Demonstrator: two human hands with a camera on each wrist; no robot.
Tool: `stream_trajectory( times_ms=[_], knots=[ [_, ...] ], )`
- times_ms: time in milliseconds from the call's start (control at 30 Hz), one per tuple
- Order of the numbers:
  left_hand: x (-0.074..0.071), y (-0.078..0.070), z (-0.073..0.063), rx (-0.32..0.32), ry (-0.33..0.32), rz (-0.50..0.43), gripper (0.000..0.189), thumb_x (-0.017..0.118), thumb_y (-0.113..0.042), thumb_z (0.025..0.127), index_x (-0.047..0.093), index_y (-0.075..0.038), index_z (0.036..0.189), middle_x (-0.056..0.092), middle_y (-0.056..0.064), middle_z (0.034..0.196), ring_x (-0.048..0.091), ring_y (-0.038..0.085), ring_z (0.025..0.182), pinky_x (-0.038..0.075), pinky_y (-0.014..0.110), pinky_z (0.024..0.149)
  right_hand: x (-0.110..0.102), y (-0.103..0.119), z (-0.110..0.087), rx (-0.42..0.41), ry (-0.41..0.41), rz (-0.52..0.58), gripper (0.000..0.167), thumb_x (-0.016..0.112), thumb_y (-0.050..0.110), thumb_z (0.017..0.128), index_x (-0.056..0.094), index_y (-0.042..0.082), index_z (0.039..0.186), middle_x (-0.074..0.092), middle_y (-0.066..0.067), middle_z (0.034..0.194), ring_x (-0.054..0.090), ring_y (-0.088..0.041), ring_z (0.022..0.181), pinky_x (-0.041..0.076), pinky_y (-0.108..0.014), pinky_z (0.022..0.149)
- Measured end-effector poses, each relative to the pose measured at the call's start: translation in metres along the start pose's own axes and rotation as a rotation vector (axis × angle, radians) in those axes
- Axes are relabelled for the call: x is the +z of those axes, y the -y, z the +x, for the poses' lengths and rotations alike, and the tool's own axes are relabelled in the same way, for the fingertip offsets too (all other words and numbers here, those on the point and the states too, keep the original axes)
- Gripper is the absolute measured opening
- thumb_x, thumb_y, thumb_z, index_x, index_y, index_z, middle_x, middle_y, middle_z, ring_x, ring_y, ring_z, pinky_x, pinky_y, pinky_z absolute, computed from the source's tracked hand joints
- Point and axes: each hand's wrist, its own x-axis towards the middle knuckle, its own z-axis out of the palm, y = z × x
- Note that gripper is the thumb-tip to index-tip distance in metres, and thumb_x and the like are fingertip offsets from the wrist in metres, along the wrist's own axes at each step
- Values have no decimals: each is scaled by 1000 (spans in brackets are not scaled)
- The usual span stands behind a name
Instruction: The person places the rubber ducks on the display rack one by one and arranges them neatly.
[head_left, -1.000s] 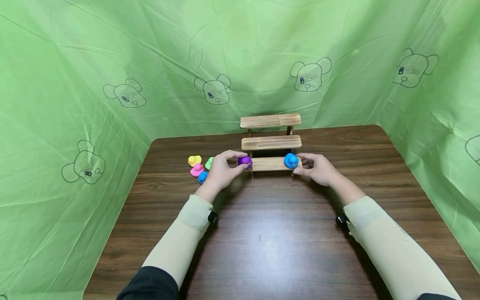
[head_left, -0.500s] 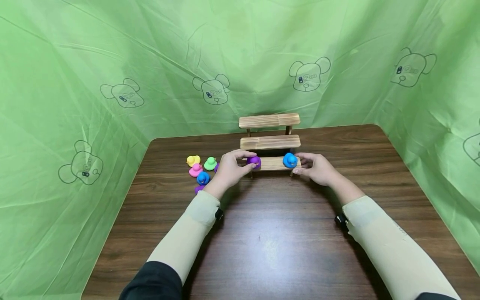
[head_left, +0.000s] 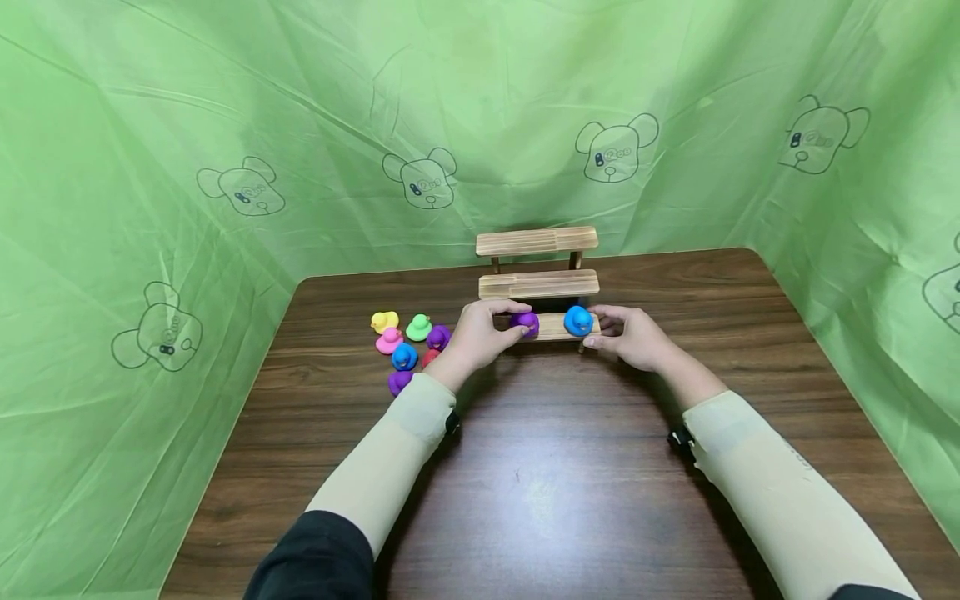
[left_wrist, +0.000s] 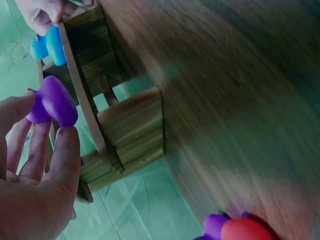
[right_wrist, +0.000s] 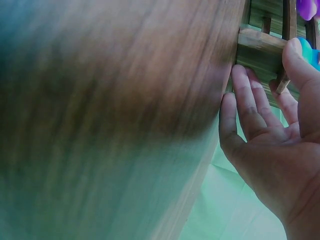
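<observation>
My left hand [head_left: 482, 335] pinches a purple rubber duck [head_left: 529, 323] between thumb and fingers at the bottom step of a three-step wooden stand [head_left: 538, 285]. In the left wrist view that purple duck [left_wrist: 54, 101] is at the step's edge, with the fingertips around its base. A blue rubber duck [head_left: 578, 321] sits at the right end of the same step. Beside it, my right hand [head_left: 636, 337] grips the end of the step, thumb in front and index finger behind. The right wrist view shows the other fingers of the right hand [right_wrist: 280, 135] reaching along the stand.
Left of the stand, several more rubber ducks lie grouped on the wood-grain table [head_left: 525, 500]: yellow [head_left: 385, 322], green [head_left: 418, 327], pink [head_left: 389, 340], blue [head_left: 404, 357], purple and a partly hidden red one [head_left: 430, 357]. A green curtain [head_left: 517, 100] hangs behind.
My left hand has slid the purple duck rightward along the bottom step, closer to the blue one. Ducks formerly hidden behind the left hand now show. The right hand has stayed in place.
</observation>
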Motion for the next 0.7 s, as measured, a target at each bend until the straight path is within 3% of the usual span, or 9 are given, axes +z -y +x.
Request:
stream_trajectory(
  times_ms=[267,700],
  knots=[
    [10,-3,6,25,12,-12,29,85,-19,91,80,-18,119,74,-4,122,64,10,121,48,25,105,-1,4,-1,2,-5,-8,62,84,25,92,60,5,146,70,-19,118,69,-32,106,58,-33,84],
    [21,-8,10,70,22,-5,30,83,-14,90,79,-16,120,74,-2,120,64,11,118,48,24,104,0,4,-1,6,-1,-2,61,84,26,93,60,6,145,69,-19,119,69,-33,107,59,-35,86]
  ],
)
